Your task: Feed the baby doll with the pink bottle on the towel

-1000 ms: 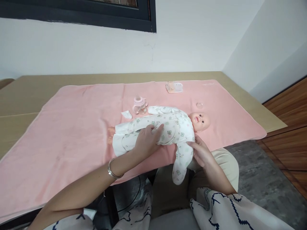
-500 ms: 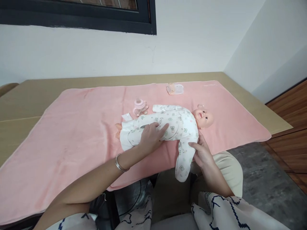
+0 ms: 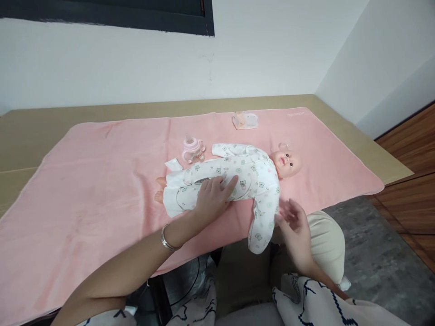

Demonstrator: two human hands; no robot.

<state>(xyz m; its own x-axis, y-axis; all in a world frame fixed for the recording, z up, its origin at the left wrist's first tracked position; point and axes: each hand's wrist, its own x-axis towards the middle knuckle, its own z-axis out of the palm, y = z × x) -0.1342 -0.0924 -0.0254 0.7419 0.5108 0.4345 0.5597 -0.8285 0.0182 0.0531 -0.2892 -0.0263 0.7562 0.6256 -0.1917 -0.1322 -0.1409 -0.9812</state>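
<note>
Right hand [image 3: 296, 230] loosens, fingers now parted beside the sleeve [image 3: 263, 224], apparently freeing it; left hand [image 3: 211, 198] spreads across the doll [image 3: 251, 173]

The baby doll [image 3: 288, 164] in front of me has a smooth, plastic-looking head with a soft sheen, and its baby suit [image 3: 261, 185] is thin, matt printed cloth, lightly creased. The pink blanket [image 3: 95, 181] looks like soft, matt, napped cloth. Beyond the suit, the feeding bottle [image 3: 193, 149] is glossy plastic, partly see-through; the far packet [image 3: 247, 121] seems shiny clear film. My bracelet [image 3: 166, 238] is polished silvery metal, my sleeve [image 3: 326, 301] matt woven cloth. The tabletop [image 3: 41, 120] is smooth and wood-look, the cabinet [image 3: 411, 181] at right wood-grained with a faint sheen.
</note>
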